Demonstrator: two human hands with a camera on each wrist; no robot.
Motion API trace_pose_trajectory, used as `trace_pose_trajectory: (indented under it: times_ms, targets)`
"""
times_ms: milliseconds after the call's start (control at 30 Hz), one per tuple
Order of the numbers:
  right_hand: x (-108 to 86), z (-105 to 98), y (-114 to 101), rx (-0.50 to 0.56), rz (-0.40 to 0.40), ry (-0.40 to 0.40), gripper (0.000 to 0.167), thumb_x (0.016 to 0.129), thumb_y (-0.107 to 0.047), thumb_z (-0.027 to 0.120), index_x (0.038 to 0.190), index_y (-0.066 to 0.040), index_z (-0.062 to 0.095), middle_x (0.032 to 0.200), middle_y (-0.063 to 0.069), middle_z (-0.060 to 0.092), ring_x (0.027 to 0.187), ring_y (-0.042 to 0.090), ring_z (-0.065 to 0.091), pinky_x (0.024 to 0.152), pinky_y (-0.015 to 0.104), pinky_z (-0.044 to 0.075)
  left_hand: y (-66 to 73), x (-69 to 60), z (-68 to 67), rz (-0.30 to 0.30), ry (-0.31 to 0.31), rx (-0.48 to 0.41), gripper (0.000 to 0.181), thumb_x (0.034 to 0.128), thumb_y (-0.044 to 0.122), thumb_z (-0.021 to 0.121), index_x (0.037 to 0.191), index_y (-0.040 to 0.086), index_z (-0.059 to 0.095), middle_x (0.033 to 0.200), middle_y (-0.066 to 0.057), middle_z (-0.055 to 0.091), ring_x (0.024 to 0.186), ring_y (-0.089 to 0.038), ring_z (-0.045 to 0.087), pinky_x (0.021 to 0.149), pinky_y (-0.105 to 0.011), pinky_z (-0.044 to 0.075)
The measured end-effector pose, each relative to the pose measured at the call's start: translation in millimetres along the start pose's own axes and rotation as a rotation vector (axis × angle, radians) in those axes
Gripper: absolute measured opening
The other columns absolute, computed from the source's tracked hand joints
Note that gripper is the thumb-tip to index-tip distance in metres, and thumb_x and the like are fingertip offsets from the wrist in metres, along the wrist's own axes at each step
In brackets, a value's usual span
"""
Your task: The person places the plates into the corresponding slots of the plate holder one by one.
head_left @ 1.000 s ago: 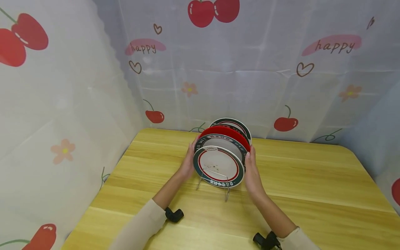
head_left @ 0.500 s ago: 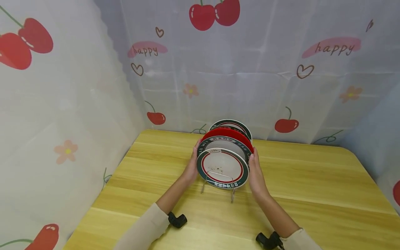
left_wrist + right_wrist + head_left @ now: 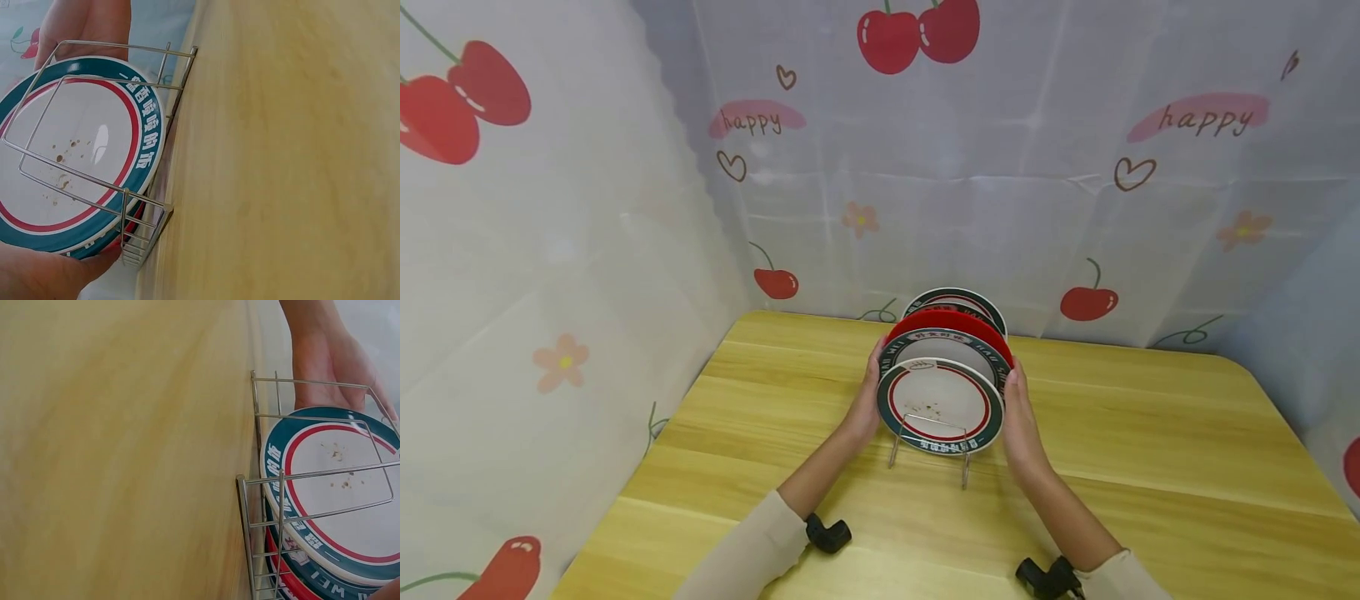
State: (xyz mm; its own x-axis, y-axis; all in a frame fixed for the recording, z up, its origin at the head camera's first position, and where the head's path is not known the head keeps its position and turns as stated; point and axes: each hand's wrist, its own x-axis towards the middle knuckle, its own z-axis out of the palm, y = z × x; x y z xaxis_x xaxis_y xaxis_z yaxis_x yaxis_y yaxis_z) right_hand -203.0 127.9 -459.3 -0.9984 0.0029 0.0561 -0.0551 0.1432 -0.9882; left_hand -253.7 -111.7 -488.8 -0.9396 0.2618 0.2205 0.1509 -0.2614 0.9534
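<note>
A wire plate rack (image 3: pixel 966 475) stands on the table with several plates upright in it. The front plate (image 3: pixel 940 400) is white with a dark green rim, a red ring and small brown specks. Behind it stand a larger green-rimmed plate (image 3: pixel 951 344), a red plate (image 3: pixel 953 319) and more green-rimmed plates, mostly hidden. My left hand (image 3: pixel 862 408) holds the plates by their left edges. On the right side, my right hand (image 3: pixel 1022 421) grips the opposite edges, thumb toward the front. Fingers behind the plates are hidden. The wrist views show the rack's wires (image 3: pixel 244 519) crossing the front plate.
The wooden table (image 3: pixel 760 375) spreads out on both sides of the rack. A cherry-print cloth (image 3: pixel 1000 217) hangs behind the table and down the left side. Black wrist cameras (image 3: pixel 828 534) sit below both hands.
The rack with its plates has shifted slightly to the right, both hands moving with it. The view has also tilted a little. Both hands keep their hold.
</note>
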Motion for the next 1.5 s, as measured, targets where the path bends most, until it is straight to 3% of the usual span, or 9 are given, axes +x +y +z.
trace_pose_trajectory:
  times_ms: [600,933,1167,1333,1500]
  targets:
    - [2.5,-6,4,0.021,0.007,-0.009,0.071,0.107,-0.060,0.020,0.165,-0.023,0.000,0.170,0.002,0.008,0.155,0.026,0.005,0.123,0.062,0.006,-2.2,-3.6,7.9,0.018,0.022,0.040,0.066,0.1096,0.050,0.021,0.164,0.017,0.004,0.169,-0.007,0.007,0.155,-0.028,0.005,0.126,-0.050,0.005]
    - [6.0,-17,-7,-0.064,0.082,-0.073,0.075,0.105,-0.064,0.013,0.164,-0.022,-0.004,0.171,0.003,-0.004,0.156,0.027,-0.007,0.123,0.058,-0.001,10.1,-3.3,4.2,-0.031,0.035,0.054,0.063,0.1110,0.048,0.014,0.164,0.014,0.007,0.168,-0.011,0.014,0.154,-0.031,0.012,0.126,-0.051,0.010]
    - [11.1,-33,-22,-0.056,0.054,-0.105,0.073,0.107,-0.060,0.011,0.163,-0.020,-0.014,0.170,0.012,-0.005,0.156,0.031,-0.003,0.123,0.059,0.009,24.4,4.3,-16.0,-0.086,0.100,0.163,0.066,0.1077,0.058,0.018,0.164,0.025,0.011,0.169,-0.018,0.009,0.154,-0.040,0.012,0.118,-0.067,0.021]
    - [14.9,-54,-39,-0.053,-0.031,-0.093,0.070,0.108,-0.057,0.011,0.163,-0.020,-0.012,0.170,0.014,-0.003,0.156,0.031,0.000,0.123,0.060,0.013,40.7,14.5,-38.0,-0.050,0.111,0.283,0.065,0.1074,0.057,0.020,0.164,0.028,0.010,0.168,-0.017,0.008,0.153,-0.041,0.016,0.114,-0.065,0.031]
    - [16.7,-76,-57,-0.150,-0.089,-0.095,0.066,0.109,-0.052,0.014,0.164,-0.021,-0.008,0.170,0.014,-0.001,0.155,0.037,0.003,0.120,0.065,0.016,57.8,18.5,-64.9,-0.019,0.100,0.373,0.062,0.1084,0.054,0.022,0.164,0.029,0.010,0.169,-0.008,0.009,0.154,-0.037,0.014,0.116,-0.062,0.030]
